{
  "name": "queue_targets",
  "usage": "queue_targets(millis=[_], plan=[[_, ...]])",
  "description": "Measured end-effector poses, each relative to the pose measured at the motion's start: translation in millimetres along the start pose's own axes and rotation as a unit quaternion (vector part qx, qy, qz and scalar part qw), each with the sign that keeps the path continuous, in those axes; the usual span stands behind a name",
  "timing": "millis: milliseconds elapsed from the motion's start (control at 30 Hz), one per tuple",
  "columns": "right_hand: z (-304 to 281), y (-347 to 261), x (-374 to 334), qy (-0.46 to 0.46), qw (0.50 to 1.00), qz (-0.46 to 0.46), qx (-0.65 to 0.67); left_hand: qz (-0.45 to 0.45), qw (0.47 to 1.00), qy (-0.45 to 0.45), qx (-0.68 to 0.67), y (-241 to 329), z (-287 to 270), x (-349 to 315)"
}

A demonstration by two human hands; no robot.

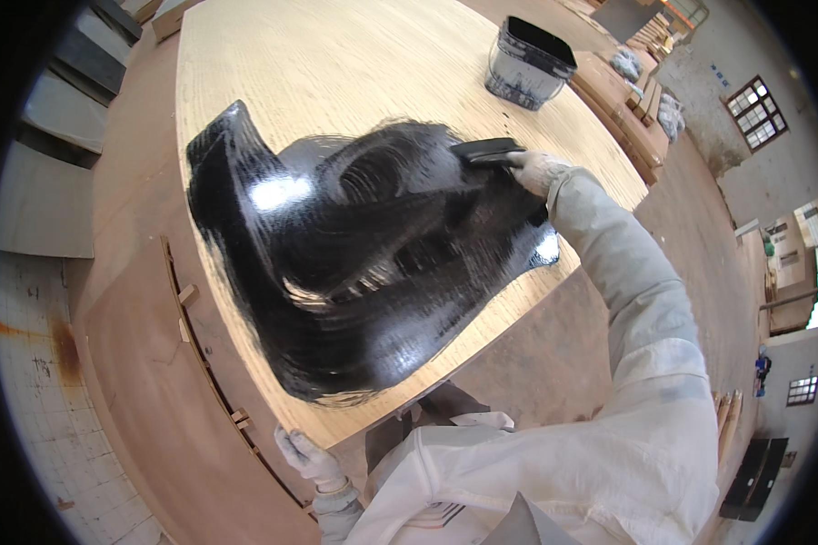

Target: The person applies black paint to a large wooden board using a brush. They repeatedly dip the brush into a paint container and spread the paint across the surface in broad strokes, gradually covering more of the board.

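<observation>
My right hand point(538, 171), in a pale glove, is shut on a flat black spreader point(487, 150) that lies on the wet black paint point(364, 254) covering the near part of a light plywood sheet point(336, 64). The spreader sits at the far right edge of the painted patch. My left hand point(307, 459), also gloved, rests below the sheet's near edge on a brown board point(145, 363); its fingers look loosely curled and I see nothing in it. A black paint bucket point(529, 62) stands on the sheet at the far right.
Brown boards lie under and around the plywood sheet, with a notched wooden strip point(191, 336) along the left. Stacked timber point(636, 118) lines the right side. A tiled floor point(36, 400) shows at the lower left, and a building wall with windows point(754, 113) at the right.
</observation>
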State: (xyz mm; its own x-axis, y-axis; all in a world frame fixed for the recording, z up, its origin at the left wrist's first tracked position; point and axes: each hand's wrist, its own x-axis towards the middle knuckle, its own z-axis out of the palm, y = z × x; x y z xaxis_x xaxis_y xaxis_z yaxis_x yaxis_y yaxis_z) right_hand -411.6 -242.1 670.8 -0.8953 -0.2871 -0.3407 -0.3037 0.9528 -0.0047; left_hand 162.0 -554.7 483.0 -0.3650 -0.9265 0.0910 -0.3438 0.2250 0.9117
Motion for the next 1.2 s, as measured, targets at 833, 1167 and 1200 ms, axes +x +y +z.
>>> queue_targets(millis=[833,1167,1200], plan=[[94.7,-8.4,-321.0,-0.024,0.995,-0.095,-0.008,0.053,0.998,0.000,-0.037,-18.5,-1.0,14.8],[111.7,5.6,-293.3,0.039,0.999,0.001,0.012,0.059,0.997,-0.026,-0.051,-18.2,-2.7,14.3],[93.1,10.6,-268.4,0.050,0.998,0.028,-0.027,0.064,0.997,-0.004,-0.053,-16.9,-9.6,12.9]])
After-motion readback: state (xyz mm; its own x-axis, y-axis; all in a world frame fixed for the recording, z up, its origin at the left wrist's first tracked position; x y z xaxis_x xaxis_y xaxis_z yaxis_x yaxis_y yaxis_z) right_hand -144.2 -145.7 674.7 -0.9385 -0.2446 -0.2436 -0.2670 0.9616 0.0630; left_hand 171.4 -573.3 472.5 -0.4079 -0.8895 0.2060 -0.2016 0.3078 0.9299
